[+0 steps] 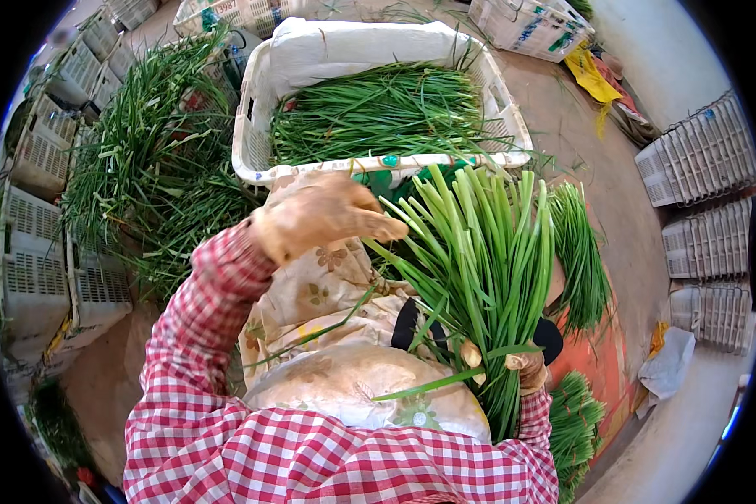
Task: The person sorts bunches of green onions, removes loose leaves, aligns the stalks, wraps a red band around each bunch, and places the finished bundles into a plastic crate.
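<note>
My right hand [525,367], in a tan glove with bare fingertips showing, is wrapped round the lower part of a thick bunch of garlic chives [491,252]. Their pale stalk ends fan out away from me, and the leaves hang down beside my lap. My left hand [323,218], also gloved and slightly blurred, is raised just left of the stalk ends with thumb and fingers apart and nothing in it. A few loose leaves [428,385] stick out across my stained, flower-patterned apron [311,374].
Ahead stands a white plastic crate [256,172] with chives laid inside. A loose heap of chives [160,143] lies to the left, beside stacked crates [34,252]. Bundles of chives [580,260] lie to my right. More crates [706,160] stand along the right wall.
</note>
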Tool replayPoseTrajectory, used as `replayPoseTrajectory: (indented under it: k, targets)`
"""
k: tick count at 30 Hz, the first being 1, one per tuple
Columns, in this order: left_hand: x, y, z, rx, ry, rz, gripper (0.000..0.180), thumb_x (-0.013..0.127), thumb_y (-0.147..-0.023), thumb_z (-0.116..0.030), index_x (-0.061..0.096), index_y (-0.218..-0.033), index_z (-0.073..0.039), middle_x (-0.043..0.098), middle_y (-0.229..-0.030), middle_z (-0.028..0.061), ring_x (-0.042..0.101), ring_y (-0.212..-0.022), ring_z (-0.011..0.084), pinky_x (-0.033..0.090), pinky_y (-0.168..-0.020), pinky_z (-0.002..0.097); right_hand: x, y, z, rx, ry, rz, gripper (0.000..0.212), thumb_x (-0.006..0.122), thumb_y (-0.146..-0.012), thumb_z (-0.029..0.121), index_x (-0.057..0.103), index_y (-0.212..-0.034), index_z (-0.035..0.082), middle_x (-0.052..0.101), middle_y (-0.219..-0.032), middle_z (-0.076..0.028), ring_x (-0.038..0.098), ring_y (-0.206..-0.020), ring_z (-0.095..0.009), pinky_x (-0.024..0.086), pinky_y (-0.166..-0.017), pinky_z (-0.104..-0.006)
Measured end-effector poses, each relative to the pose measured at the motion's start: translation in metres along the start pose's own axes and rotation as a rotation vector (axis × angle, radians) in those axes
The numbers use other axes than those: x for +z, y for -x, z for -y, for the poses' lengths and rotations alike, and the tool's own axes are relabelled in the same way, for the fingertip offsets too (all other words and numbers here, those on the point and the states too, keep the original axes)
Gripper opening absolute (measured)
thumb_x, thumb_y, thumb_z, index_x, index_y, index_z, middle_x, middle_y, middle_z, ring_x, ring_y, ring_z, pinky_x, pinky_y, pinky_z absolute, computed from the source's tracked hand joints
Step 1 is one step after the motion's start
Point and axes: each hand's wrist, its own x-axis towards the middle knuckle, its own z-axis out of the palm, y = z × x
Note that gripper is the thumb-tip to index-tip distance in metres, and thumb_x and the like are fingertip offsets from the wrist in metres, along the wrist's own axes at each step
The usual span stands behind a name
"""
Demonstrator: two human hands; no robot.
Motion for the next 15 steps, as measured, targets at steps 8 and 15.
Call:
replayPoseTrajectory:
  k: [8, 15]
  targets:
    - [-0.010, 0.025, 0.019, 0.167, 0.702, -0.145, 0.026, 0.061, -0.086, -0.026, 0.065, -0.091, -0.001, 0.066, -0.081, 0.0057, 0.061, -0.073, 0.0115, 0.046, -0.070, 0.0203, 0.044, -0.018, -0.012, -0.186, -0.405, -0.213, 0.070, 0.073, -0.071, 0.018, 0.041, -0.130, -0.002, 0.057, -0.098, -0.023, 0.062, -0.069, -0.028, 0.055, -0.054, -0.0316]
    - [-0.046, 0.100, 0.093, -0.169, -0.952, -0.771, 0.034, 0.063, -0.090, -0.020, 0.059, -0.119, -0.002, 0.058, -0.066, -0.0042, 0.048, -0.050, 0.0041, 0.038, -0.046, 0.0188, 0.046, -0.022, -0.008, -0.124, -0.387, -0.228, 0.068, 0.071, -0.071, 0.022, 0.042, -0.129, -0.001, 0.059, -0.097, -0.020, 0.063, -0.070, -0.026, 0.054, -0.056, -0.0300]
